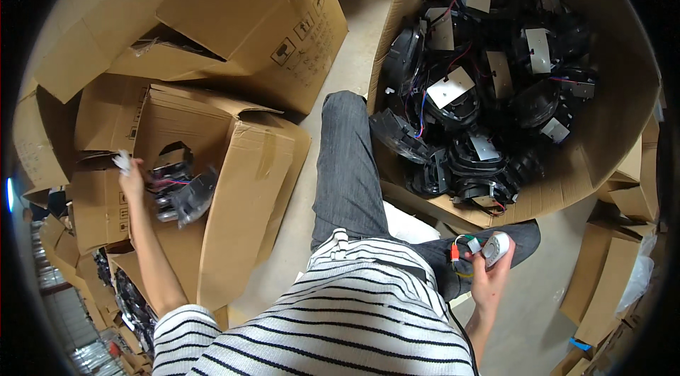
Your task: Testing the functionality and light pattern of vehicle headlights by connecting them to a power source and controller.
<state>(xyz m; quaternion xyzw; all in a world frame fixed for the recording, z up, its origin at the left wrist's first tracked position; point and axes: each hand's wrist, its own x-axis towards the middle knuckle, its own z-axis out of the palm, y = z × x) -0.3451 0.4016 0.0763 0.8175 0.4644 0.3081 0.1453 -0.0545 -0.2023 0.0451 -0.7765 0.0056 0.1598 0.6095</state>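
My right hand (pixel 486 282) is wrapped round a small grey-white device (pixel 495 249) with a rounded body, held above my right thigh. Thin coloured wires and a red connector (pixel 455 252) hang beside it. Far out to the left, my left hand (pixel 131 182) is over an open carton (pixel 251 163). At its fingertips is a small white item (pixel 122 161), too blurred to name. Inside that carton, right of the hand, lies a dark part with a smoky clear cover (pixel 193 197) and red and blue wires; it is blurred.
A big cardboard bin (pixel 602 156) at the right holds several black housings (pixel 535 103) with metal plates and wires. A large closed-sided carton (pixel 283 43) stands at the far left. More cartons (pixel 602 284) line the right edge. My legs (pixel 350 163) lie between the boxes.
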